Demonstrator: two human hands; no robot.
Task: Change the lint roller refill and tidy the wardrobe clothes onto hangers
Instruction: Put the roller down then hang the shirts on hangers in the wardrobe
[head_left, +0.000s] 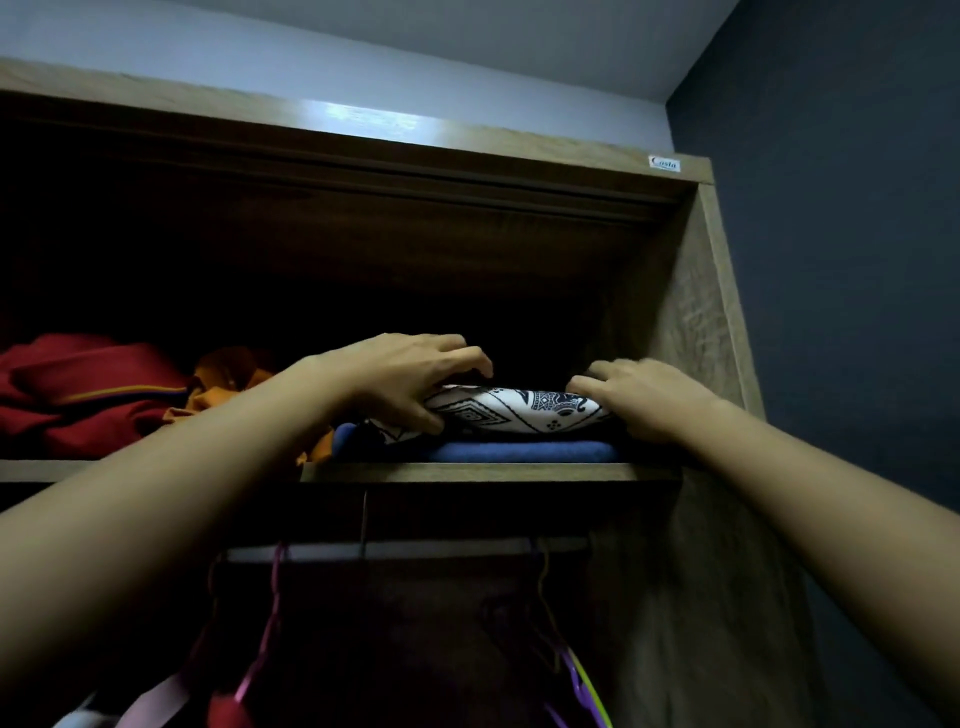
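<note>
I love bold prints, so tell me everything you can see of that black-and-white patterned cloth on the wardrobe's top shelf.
The patterned cloth is white fabric printed with black diamonds and bands, folded into a soft, flat bundle. It lies level on top of a folded blue garment at the right end of the upper shelf. The left hand grips its left end, fingers over, thumb under; the right hand holds its right end. Its back is lost in shadow.
</note>
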